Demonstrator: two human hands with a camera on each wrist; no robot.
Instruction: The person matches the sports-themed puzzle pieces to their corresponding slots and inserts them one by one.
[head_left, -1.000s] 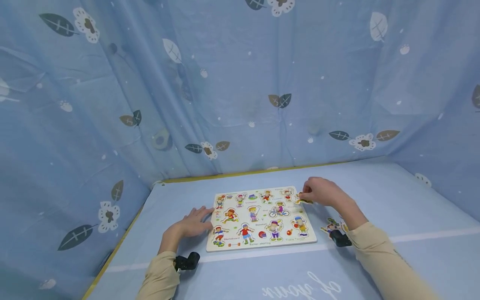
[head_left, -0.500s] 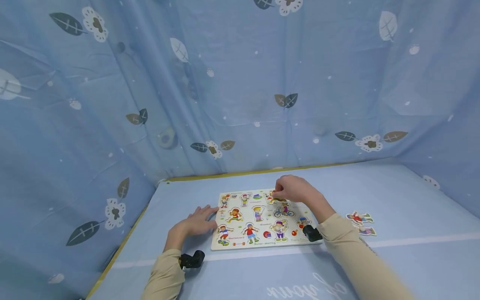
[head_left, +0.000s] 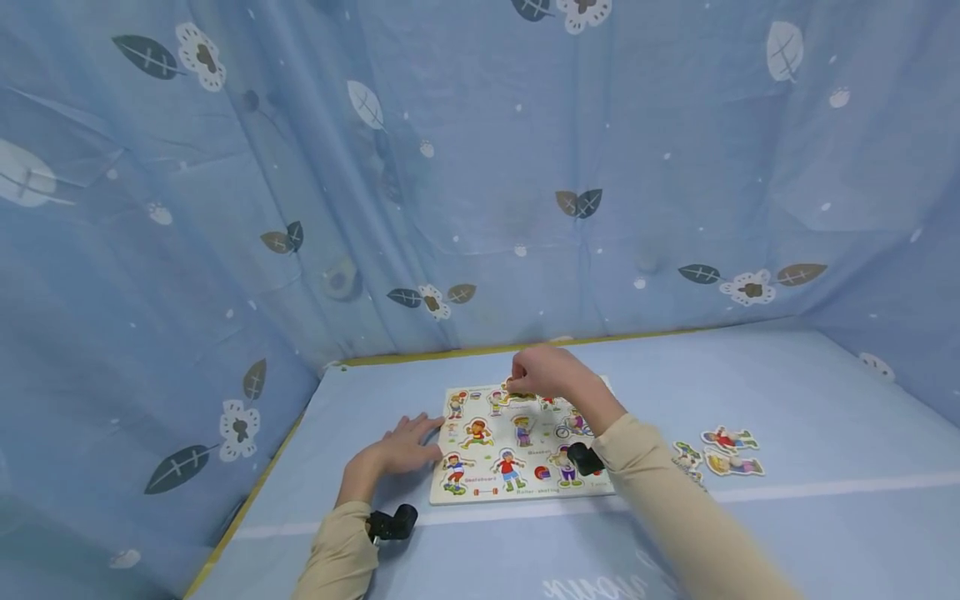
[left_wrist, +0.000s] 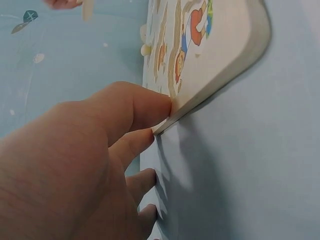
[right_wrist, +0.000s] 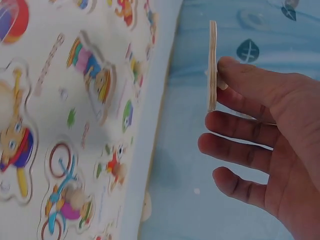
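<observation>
In the head view, a white wooden puzzle board (head_left: 476, 458) printed with sports figures lies on the table, several figure pieces set in it. My left hand (head_left: 403, 446) rests at the board's left edge; in the left wrist view, the thumb and index fingertip touch the board's edge, with the other fingers extended on the cloth. Above the board's far part, my right hand (head_left: 547, 372) pinches a puzzle piece (right_wrist: 212, 65) between thumb and index finger. The right wrist view shows this piece edge-on, held clear of the board, so most of its picture is hidden.
Loose puzzle pieces (head_left: 735, 463) lie on the table to the right of the board, a few partly hidden by the right sleeve. A blue patterned curtain (head_left: 480, 167) hangs behind and beside the table. Pale blue cloth (head_left: 360, 383) covers the tabletop.
My right hand has carried the puzzle piece leftward from the board's right edge to above its upper middle. The left hand keeps its place at the board's edge. The head view has shifted slightly.
</observation>
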